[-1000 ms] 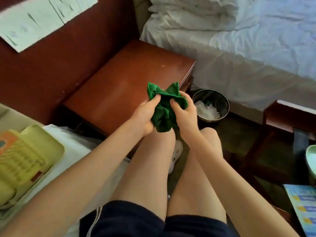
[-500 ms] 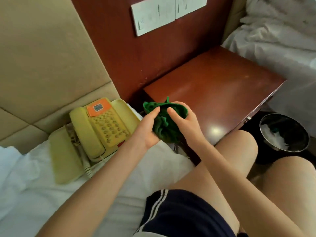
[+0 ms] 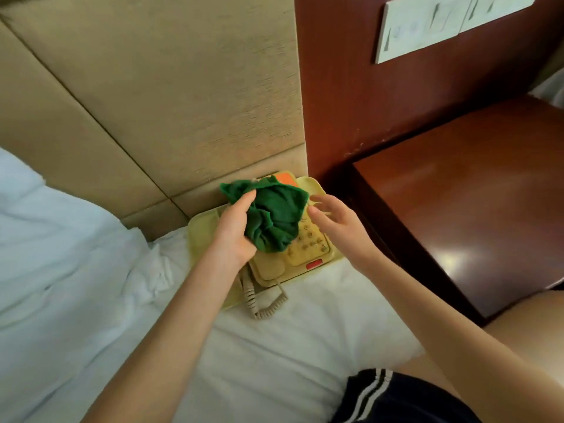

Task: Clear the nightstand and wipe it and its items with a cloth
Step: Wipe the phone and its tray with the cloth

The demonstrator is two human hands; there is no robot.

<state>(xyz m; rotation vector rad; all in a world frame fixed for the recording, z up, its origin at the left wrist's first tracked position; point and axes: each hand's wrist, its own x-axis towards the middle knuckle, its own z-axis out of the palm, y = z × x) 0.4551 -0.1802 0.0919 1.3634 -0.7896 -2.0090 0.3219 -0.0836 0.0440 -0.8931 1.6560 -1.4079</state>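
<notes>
A crumpled green cloth [image 3: 274,215] hangs over a pale yellow telephone [image 3: 308,248] that lies on the white bed [image 3: 274,346] against the padded headboard. My left hand [image 3: 235,230] grips the cloth from its left side. My right hand [image 3: 332,218] hovers just right of the cloth with fingers spread and relaxed, holding nothing. The phone's handset is mostly hidden under the cloth and my left hand; its coiled cord [image 3: 262,297] trails onto the sheet. The dark red wooden nightstand [image 3: 476,215] stands to the right with a bare top.
A beige padded headboard [image 3: 152,96] rises behind the bed. A red wooden wall panel [image 3: 351,87] carries a white switch plate [image 3: 427,25]. A white pillow [image 3: 45,239] lies at left. My bare leg [image 3: 534,325] and dark shorts [image 3: 396,398] are at lower right.
My view swung left from the nightstand to the bed. Both hands carried the cloth over the telephone, and my right hand let go of it.
</notes>
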